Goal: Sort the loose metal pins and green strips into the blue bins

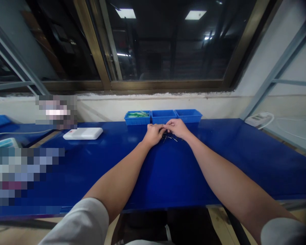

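The small thin pieces [171, 137] lie in a loose, dark scatter on the blue table [165, 177], right under my fingers and just on my side of the row of trays; a few have a pale glint, but they are too small for me to say what they are. My left hand [153, 134] is bent over the left edge of the scatter, its fingers curled in narrow. My right hand [177, 128] comes in from the other side, thumb and fingers drawn close together, their tips meeting the left hand's fingertips above the pieces. Whether either hand pinches a piece there I cannot tell, as the fingers hide it. Just beyond my hands, three blue trays stand side by side near the wall: the left tray [137, 121] has something green in it, then come the middle tray [164, 116] and the right tray [190, 116]. Well to the left, a flat white box [83, 133] lies on the table. Far to the right, a white device [257, 119] with a pale cable sits by the foot of a grey metal post [261, 86]. Behind the trays, the wall rises to a dark window [173, 51] reflecting ceiling lights.
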A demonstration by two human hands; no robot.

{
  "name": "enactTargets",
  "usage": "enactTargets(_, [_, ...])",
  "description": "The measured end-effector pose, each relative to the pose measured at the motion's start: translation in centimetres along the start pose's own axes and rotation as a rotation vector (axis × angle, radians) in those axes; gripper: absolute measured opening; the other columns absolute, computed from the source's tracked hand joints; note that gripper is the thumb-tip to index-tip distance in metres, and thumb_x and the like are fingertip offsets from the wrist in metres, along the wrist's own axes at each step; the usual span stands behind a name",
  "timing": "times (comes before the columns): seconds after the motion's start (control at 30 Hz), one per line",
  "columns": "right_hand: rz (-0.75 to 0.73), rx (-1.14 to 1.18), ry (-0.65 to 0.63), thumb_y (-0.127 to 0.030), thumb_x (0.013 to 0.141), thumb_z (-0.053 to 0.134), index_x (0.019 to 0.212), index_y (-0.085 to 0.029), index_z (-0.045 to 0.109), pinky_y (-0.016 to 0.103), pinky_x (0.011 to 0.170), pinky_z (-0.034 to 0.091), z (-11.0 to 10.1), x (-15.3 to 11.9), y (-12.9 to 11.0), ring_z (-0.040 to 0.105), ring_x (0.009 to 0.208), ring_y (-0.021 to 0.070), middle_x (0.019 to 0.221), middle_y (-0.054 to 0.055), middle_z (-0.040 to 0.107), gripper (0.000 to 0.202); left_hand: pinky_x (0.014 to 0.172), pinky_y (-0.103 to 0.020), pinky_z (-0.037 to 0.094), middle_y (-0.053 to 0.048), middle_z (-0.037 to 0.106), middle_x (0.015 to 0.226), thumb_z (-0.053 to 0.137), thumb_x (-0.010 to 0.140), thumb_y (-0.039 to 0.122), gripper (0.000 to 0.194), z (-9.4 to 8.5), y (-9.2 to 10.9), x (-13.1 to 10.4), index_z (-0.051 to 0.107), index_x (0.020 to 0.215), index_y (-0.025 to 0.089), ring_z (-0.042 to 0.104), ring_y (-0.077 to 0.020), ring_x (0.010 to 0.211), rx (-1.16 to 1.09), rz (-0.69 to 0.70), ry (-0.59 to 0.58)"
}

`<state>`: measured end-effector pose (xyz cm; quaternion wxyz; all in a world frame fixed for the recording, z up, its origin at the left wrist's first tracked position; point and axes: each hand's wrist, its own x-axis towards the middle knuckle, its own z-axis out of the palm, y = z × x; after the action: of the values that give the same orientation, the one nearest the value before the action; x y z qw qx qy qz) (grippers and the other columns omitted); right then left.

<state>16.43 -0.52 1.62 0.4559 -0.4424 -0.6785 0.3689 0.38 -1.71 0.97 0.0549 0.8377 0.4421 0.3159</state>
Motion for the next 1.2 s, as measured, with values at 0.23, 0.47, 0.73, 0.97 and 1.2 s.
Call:
enactTargets(0.23, [-0.008, 0.175, 0.096, -0.048, 0.061, 0.072, 0.069, -0.017, 0.062, 0.022, 0.042, 0.032, -0.9, 0.2, 0.6, 0.045, 0.044, 0.0081, 0.06, 0.002, 0.063, 0.033, 0.091, -0.035, 0.036, -0.002, 0.071, 0.097, 0.043, 0.091, 0.031, 0.027, 0.1, -0.2, 0.1, 0.069, 0.094, 0.022, 0.061, -0.0186, 0.096, 0.021, -0.12, 0.077])
enactTargets(0.47, [0.011, 0.309, 0.243, -0.035, 0.062, 0.069, 0.068, -0.016, 0.064, 0.023, 0.043, 0.031, -1.7, 0.9, 1.5, 0.048, 0.048, 0.0103, 0.059, 0.002, 0.062, 0.021, 0.095, -0.037, 0.035, -0.005, 0.065, 0.114, 0.044, 0.09, 0.041, 0.035, 0.3, -0.4, 0.1, 0.06, 0.116, 0.024, 0.055, -0.021, 0.11, 0.054, -0.147, 0.082])
enactTargets(0.73, [0.063, 0.219, 0.464, -0.033, 0.067, 0.055, 0.112, -0.019, 0.06, 0.024, 0.055, 0.039, -4.5, 1.7, 2.7, 0.059, 0.085, 0.0173, 0.116, 0.006, 0.064, 0.048, 0.1, -0.042, 0.034, -0.009, 0.053, 0.129, 0.045, 0.087, 0.037, 0.045, 0.5, -0.7, 0.2, 0.046, 0.13, 0.024, 0.046, -0.0255, 0.122, 0.122, -0.293, 0.008])
enactTargets(0.97, [0.134, 0.255, 0.399, -0.036, 0.072, 0.048, 0.13, -0.023, 0.045, 0.027, 0.052, 0.044, -5.0, 1.3, 3.2, 0.06, 0.082, 0.0163, 0.137, 0.008, 0.048, 0.06, 0.101, -0.045, 0.034, -0.01, 0.05, 0.131, 0.046, 0.086, 0.041, 0.051, 0.6, -0.7, 0.2, 0.043, 0.133, 0.023, 0.045, -0.0276, 0.123, 0.109, -0.271, -0.014])
enactTargets(1.2, [0.067, -0.095, 0.507, -0.035, 0.065, 0.064, 0.094, -0.015, 0.066, 0.031, 0.069, 0.047, -4.0, 1.6, 3.9, 0.058, 0.074, 0.0172, 0.081, 0.005, 0.064, 0.036, 0.104, -0.045, 0.032, -0.012, 0.048, 0.135, 0.044, 0.086, 0.039, 0.049, 0.7, -0.9, 0.4, 0.044, 0.132, 0.02, 0.04, -0.0273, 0.128, 0.15, -0.33, 0.008])
